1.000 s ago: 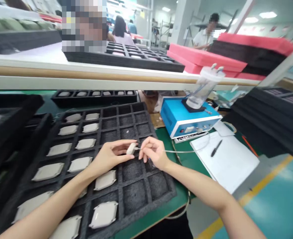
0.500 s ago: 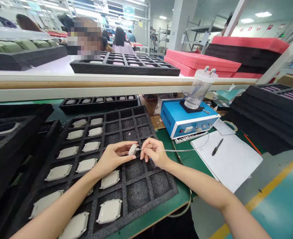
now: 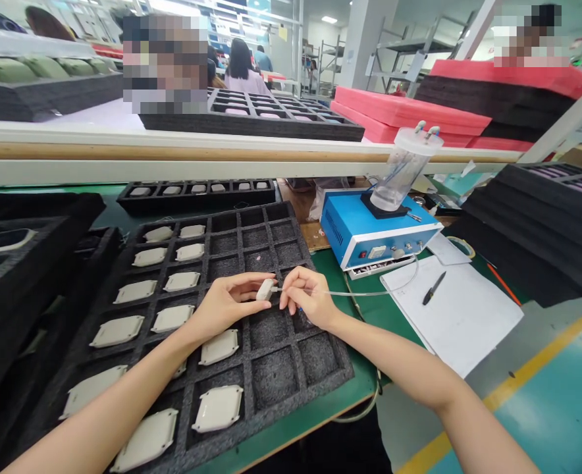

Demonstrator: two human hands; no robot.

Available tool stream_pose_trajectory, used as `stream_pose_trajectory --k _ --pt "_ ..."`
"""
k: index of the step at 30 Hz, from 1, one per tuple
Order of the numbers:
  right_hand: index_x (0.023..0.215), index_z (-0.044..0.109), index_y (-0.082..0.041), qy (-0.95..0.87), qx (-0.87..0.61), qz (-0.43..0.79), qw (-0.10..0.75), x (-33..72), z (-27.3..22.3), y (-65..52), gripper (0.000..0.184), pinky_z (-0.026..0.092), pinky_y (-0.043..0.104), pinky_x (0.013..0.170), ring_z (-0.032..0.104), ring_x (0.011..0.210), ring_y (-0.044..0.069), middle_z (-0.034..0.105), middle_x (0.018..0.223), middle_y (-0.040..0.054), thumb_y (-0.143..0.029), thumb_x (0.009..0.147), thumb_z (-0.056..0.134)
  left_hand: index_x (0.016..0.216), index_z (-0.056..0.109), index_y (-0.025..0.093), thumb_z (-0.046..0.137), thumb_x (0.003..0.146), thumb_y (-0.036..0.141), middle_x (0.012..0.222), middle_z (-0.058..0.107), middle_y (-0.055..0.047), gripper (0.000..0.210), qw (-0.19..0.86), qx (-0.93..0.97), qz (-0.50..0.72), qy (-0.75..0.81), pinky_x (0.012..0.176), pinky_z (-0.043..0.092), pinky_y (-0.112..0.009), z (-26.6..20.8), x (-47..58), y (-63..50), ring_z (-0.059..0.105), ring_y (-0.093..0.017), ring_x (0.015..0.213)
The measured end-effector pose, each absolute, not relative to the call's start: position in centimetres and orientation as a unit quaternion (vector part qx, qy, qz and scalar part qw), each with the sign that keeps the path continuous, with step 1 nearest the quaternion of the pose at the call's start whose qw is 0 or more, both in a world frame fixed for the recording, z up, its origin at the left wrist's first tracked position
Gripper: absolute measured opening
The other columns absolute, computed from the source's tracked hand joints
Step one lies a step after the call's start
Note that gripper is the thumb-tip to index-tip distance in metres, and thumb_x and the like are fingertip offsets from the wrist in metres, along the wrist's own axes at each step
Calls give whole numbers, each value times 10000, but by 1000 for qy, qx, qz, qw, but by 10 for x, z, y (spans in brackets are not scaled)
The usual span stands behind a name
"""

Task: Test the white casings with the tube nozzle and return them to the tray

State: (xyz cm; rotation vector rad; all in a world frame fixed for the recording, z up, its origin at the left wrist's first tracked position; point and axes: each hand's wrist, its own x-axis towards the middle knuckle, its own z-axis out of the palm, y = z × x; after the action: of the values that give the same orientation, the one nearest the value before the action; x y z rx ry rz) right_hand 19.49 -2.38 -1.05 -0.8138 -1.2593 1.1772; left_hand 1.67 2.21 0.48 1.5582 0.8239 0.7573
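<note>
Between the thumb and fingers of my left hand [image 3: 226,303] is a small off-white watch case [image 3: 265,289], held up on edge over the foam tray. My right hand [image 3: 311,297] pinches a thin clear tube [image 3: 360,293] close to its tip, which points at the side of the case. Whether the tip touches the case I cannot tell. The tube runs back to a blue machine [image 3: 350,227]. Beneath both hands lies the dark grey foam tray [image 3: 298,347], with similar off-white watch cases [image 3: 218,408] in its left compartments.
A clear cylinder [image 3: 402,171] stands on the blue machine. Papers [image 3: 459,322] with a black pen [image 3: 434,288] lie to the right. Stacked foam trays [image 3: 538,230] rise at far right, others [image 3: 19,283] at left. A shelf edge [image 3: 222,168] crosses behind, with people beyond it.
The view has shifted slightly. Both hands keep their grips on the case and the tube, with the case turned a little. Another person shows more at the upper right.
</note>
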Motion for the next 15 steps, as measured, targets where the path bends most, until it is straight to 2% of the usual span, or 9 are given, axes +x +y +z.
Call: stream_pose_trajectory --k 15 --pt "699 510 -166 -536 -350 507 577 195 -9 -24 31 344 180 377 459 342 64 616 521 -26 -167 705 540 1039 676 152 815 570 246 1010 727 -81 498 585 653 328 352 907 527 -395 6 18 22 679 -250 945"
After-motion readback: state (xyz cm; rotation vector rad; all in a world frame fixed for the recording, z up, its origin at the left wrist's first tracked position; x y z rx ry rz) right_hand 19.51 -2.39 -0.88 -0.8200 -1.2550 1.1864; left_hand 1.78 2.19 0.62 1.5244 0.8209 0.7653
